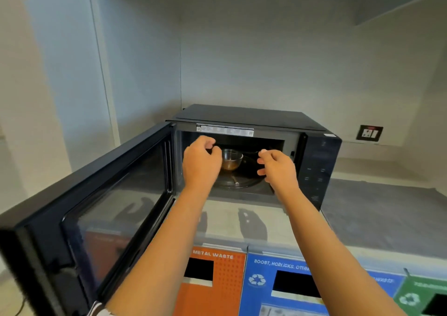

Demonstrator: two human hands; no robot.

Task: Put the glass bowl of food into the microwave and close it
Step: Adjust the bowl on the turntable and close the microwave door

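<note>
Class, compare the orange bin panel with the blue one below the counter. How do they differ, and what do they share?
The orange panel sits left of the blue panel. The orange panel reads METAL WASTE; the blue panel's heading starts BOOST, HORLICKS and is cut off by the person's arm. The blue panel shows a white recycling symbol; the orange panel shows none. Both have white lettering and a dark rectangular slot.

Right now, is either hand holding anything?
Nothing is held: the glass bowl sits on the turntable, with left hand and right hand off it.
</note>
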